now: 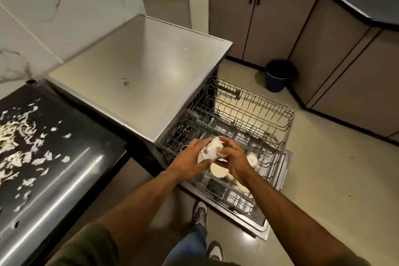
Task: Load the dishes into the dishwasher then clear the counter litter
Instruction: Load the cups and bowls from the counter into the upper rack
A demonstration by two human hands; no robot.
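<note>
Both hands hold one white dish [212, 149] above the pulled-out lower rack [218, 188] of the open dishwasher. My left hand [190, 161] grips its left side and my right hand [233, 161] curls round its right side. Below the hands, cream plates [219, 171] and a cup [252, 160] stand in the lower rack. The upper wire rack [254, 112] is pulled out too, with nothing visible in it. White shredded litter [23, 142] lies scattered over the black counter [71, 168] at the left.
The dishwasher's steel top [142, 67] stands between the counter and the racks. A dark blue bucket [279, 75] sits on the floor by the brown cabinets [280, 21]. My shoes [199, 214] are on the floor next to the open door [257, 222].
</note>
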